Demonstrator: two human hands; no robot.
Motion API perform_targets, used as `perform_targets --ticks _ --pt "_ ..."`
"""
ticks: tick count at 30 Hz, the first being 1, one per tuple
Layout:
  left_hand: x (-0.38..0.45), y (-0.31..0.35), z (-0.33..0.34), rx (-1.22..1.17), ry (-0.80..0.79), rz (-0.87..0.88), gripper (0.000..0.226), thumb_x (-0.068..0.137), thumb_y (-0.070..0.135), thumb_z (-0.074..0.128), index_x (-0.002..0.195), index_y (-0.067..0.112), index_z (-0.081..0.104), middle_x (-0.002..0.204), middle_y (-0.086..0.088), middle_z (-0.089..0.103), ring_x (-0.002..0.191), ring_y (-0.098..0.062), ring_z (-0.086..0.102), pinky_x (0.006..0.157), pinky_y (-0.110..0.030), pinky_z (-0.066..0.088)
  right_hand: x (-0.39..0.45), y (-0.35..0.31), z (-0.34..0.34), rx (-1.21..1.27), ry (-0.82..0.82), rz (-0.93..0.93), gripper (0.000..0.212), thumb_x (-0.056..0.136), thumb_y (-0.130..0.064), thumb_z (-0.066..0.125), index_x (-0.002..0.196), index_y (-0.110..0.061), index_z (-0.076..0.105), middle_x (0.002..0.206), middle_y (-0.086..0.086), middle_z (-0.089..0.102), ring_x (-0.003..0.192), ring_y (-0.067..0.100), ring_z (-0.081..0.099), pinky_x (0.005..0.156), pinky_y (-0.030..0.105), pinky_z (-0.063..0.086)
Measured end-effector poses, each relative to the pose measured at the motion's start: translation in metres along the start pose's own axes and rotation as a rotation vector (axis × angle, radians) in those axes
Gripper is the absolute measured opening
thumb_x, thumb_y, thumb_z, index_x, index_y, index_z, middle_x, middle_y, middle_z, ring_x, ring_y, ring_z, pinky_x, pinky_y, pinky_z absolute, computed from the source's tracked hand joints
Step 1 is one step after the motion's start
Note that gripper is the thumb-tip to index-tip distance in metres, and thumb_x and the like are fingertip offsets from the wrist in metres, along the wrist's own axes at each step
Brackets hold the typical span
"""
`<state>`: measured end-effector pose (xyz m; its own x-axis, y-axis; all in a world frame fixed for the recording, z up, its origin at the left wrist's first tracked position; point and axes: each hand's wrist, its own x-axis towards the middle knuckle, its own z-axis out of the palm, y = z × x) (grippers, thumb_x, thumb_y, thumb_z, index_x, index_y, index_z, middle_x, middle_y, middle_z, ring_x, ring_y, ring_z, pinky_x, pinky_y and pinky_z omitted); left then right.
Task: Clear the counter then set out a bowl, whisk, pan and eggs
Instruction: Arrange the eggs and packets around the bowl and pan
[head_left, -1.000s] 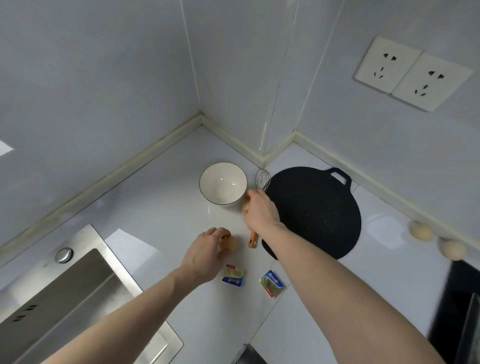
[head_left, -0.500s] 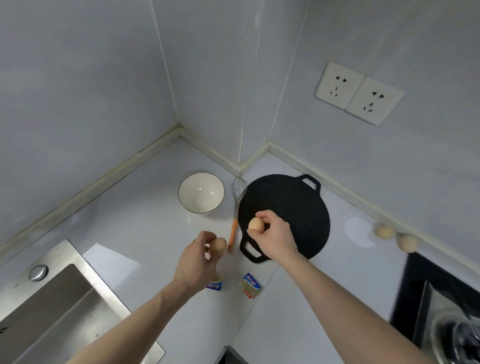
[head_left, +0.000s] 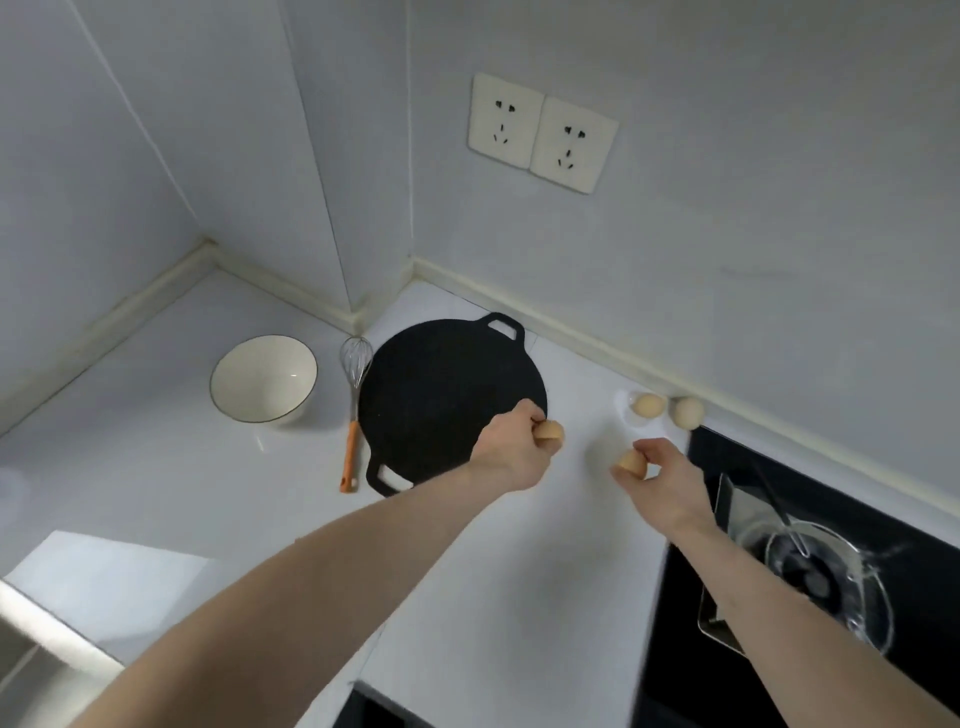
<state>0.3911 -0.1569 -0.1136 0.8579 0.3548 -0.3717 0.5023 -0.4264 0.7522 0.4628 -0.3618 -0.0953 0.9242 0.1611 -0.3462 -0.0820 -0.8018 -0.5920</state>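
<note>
Left hand (head_left: 511, 452) fingers pinch a tan egg (head_left: 549, 433) at the 4 o'clock rim of the flat black two-handled pan (head_left: 447, 405); right hand (head_left: 662, 483) fingers pinch a second tan egg (head_left: 630, 462) over bare white bench (head_left: 519, 571). Two more tan eggs (head_left: 649, 404) sit by the wall at 1 o'clock. Risk: eggs set down loose could roll (round shells, glossy top) toward the black hob (head_left: 883, 525) edge and crack.

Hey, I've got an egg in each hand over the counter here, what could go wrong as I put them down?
Each egg is pinched only at the fingertips: the left hand holds one egg, the right hand another, so either might slip and crack. Set on the smooth white counter, they may roll, perhaps toward the black stove. They might also knock the two eggs by the wall.
</note>
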Motion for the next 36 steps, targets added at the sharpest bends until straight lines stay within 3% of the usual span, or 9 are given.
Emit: perform_targets --ticks 8,12,15,19,23,26,30,36 --pt "0.065 0.046 0.056 0.118 -0.032 -0.034 0.030 0.096 0.030 0.053 0.121 0.013 0.053 0.104 -0.003 0.054 0.095 -0.026 0.057 0.078 -0.033 0.052 0.052 0.025 -0.019 -0.130 0.050 0.032 0.051 0.089 -0.032 0.072 0.137 -0.023 0.055 0.125 0.002 0.066 0.108 0.027 0.062 0.081 0.030 0.045" --pt "0.087 0.059 0.077 0.160 -0.037 -0.033 0.026 0.096 0.025 0.055 0.119 0.012 0.052 0.102 -0.003 0.053 0.089 -0.026 0.057 0.075 -0.034 0.052 0.072 0.030 -0.017 -0.159 0.048 0.030 0.042 0.092 -0.027 0.067 0.132 -0.022 0.056 0.104 0.000 0.062 0.096 0.026 0.059 0.079 0.029 0.044" --pt "0.101 0.063 0.089 0.141 -0.039 -0.047 0.028 0.095 0.027 0.057 0.119 0.012 0.051 0.107 -0.003 0.053 0.095 -0.026 0.058 0.079 -0.036 0.053 0.081 0.033 -0.015 -0.185 0.036 0.016 0.040 0.092 -0.025 0.068 0.130 -0.019 0.057 0.093 -0.004 0.053 0.089 0.023 0.054 0.078 0.031 0.045" --pt "0.116 0.071 0.102 0.058 -0.030 -0.082 0.039 0.095 0.029 0.061 0.129 0.013 0.050 0.124 -0.005 0.054 0.110 -0.025 0.058 0.081 -0.030 0.046 0.093 0.039 -0.013 -0.222 0.029 0.020 0.037 0.090 -0.025 0.068 0.126 -0.021 0.060 0.095 -0.004 0.055 0.087 0.021 0.053 0.077 0.030 0.044" --pt "0.125 0.076 0.108 0.001 0.001 -0.108 0.039 0.094 0.024 0.061 0.129 0.013 0.050 0.131 -0.005 0.052 0.110 -0.023 0.057 0.084 -0.029 0.046 0.100 0.041 -0.012 -0.213 0.038 0.010 0.030 0.089 -0.022 0.064 0.119 -0.023 0.062 0.093 -0.002 0.057 0.085 0.025 0.055 0.071 0.029 0.042" --pt "0.130 0.078 0.109 -0.033 0.012 -0.127 0.040 0.095 0.024 0.062 0.132 0.014 0.051 0.134 -0.005 0.052 0.115 -0.025 0.058 0.091 -0.030 0.049 0.103 0.040 -0.011 -0.199 0.072 -0.017 0.029 0.090 -0.019 0.061 0.118 -0.022 0.063 0.106 0.002 0.062 0.084 0.026 0.054 0.071 0.030 0.041" --pt "0.134 0.085 0.111 -0.092 0.010 -0.152 0.041 0.098 0.026 0.057 0.137 0.016 0.054 0.138 -0.005 0.054 0.119 -0.026 0.059 0.100 -0.034 0.050 0.104 0.042 -0.012 -0.173 0.125 -0.053 0.030 0.093 -0.016 0.056 0.121 -0.021 0.063 0.137 0.004 0.050 0.083 0.028 0.050 0.074 0.031 0.039" --pt "0.132 0.089 0.111 -0.215 -0.040 -0.202 0.043 0.097 0.018 0.057 0.140 0.017 0.053 0.136 -0.005 0.059 0.121 -0.026 0.060 0.103 -0.036 0.051 0.106 0.047 -0.016 -0.130 0.158 -0.068 0.026 0.094 -0.017 0.055 0.119 -0.019 0.062 0.133 0.004 0.052 0.083 0.026 0.049 0.077 0.031 0.038"
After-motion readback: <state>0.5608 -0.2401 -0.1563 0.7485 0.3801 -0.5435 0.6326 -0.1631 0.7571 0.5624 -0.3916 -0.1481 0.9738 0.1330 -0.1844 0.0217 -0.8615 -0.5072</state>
